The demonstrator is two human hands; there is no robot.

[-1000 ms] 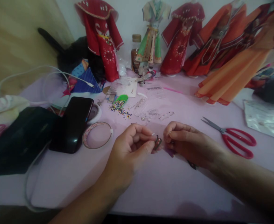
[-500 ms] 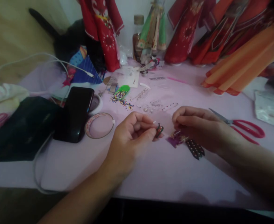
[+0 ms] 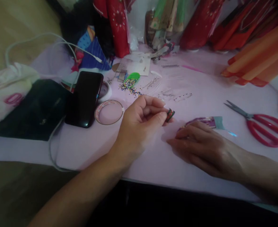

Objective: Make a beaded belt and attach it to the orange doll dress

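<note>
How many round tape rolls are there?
2. A thin, red-printed roll lies beside the left hand; a white roll sits behind it, partly hidden by the shiny black phone. More may be hidden.

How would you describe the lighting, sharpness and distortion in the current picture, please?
Head view: dim light, with a dark upper right corner; soft shadow beside the right hand; a pale glare patch on the black phone; the small piece in the left hand too soft for fine detail; the orange dress leaning outward near the edge, probably lens distortion.
</note>
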